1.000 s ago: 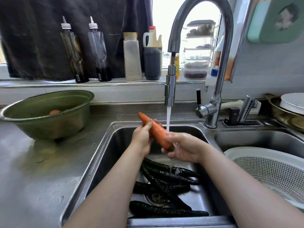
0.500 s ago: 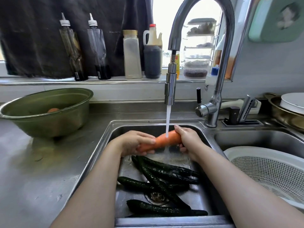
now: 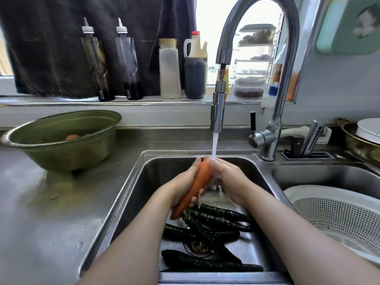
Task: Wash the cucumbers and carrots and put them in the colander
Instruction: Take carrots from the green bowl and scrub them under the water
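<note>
An orange carrot stands nearly upright under the running tap, its tip pointing down toward me. My left hand grips its lower half, fingers curled round it. My right hand presses against the carrot's upper part in the stream; how its fingers lie is hidden. Several dark green cucumbers lie on the sink floor below. A white colander sits in the right basin. Another carrot lies in the green bowl on the left counter.
Sauce bottles and jars line the windowsill behind the tap. A knife holder and stacked dishes stand at the back right. The steel counter stretches to the left of the sink.
The carrot has turned from lying crosswise under the stream to nearly upright. My left hand moved to its lower half and my right hand closed in against its top.
</note>
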A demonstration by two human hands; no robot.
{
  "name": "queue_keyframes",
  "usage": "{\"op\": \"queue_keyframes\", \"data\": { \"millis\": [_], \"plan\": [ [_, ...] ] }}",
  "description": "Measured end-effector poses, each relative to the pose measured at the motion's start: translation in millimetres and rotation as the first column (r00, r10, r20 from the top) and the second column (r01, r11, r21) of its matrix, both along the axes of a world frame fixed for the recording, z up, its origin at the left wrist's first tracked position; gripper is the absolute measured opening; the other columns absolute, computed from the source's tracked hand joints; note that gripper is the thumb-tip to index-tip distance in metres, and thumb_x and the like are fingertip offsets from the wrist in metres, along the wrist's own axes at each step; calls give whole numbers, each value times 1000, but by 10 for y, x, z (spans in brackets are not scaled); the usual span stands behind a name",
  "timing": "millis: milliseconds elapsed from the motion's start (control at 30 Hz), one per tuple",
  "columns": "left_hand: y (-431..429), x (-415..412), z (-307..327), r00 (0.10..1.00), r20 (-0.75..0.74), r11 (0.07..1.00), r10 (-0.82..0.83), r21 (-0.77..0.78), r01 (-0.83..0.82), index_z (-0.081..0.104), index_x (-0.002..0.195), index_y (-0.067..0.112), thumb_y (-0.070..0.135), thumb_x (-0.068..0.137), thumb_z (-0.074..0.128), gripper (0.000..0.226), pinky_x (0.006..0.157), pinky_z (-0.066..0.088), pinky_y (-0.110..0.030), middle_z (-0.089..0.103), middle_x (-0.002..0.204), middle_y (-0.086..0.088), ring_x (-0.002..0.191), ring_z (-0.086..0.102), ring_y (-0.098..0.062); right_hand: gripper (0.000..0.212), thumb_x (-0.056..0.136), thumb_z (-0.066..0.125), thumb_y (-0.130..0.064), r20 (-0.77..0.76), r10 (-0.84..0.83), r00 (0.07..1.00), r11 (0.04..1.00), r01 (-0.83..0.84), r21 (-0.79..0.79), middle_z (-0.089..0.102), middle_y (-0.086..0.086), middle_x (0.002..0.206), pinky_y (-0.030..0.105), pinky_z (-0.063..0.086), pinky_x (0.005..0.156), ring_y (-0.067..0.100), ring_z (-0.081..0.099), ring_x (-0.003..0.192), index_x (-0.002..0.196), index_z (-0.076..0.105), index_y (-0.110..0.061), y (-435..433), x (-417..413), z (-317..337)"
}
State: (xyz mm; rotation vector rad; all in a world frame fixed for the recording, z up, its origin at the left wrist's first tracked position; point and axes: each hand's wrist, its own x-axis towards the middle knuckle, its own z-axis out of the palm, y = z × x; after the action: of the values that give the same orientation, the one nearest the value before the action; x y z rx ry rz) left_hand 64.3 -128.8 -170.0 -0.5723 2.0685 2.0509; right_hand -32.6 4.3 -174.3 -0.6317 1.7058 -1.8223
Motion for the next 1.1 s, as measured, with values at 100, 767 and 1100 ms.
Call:
{"op": "queue_keyframes", "data": {
  "millis": [100,767,1100],
  "plan": [
    [16,-37,-37,1000,-23,999,10,47,-9,67,104,5,77,93,37,79,58,52,-32,66,78,-8,58,59,-20,27,107,45,-34,110,27,994,998,-21,-58,65,13,88,35,49,60,26,58,67,118,65,-18,-36,63,7],
    [34,-74,-6,977,-138,980,-161,94,175,53,138,10,34,107,46,39,78,54,-34,66,117,-15,85,65,-18,44,106,42,-50,73,-194,978,973,183,139,72,8,85,34,54,58,27,67,71,94,70,-19,0,132,85],
    [23,-128,2,999,-41,985,-9,-174,2,72,105,3,68,100,36,74,58,54,-30,71,96,-23,63,63,-23,37,108,40,-38,-110,-75,991,974,96,206,65,9,82,37,51,71,21,58,69,105,66,-13,7,129,67]
  ]
}}
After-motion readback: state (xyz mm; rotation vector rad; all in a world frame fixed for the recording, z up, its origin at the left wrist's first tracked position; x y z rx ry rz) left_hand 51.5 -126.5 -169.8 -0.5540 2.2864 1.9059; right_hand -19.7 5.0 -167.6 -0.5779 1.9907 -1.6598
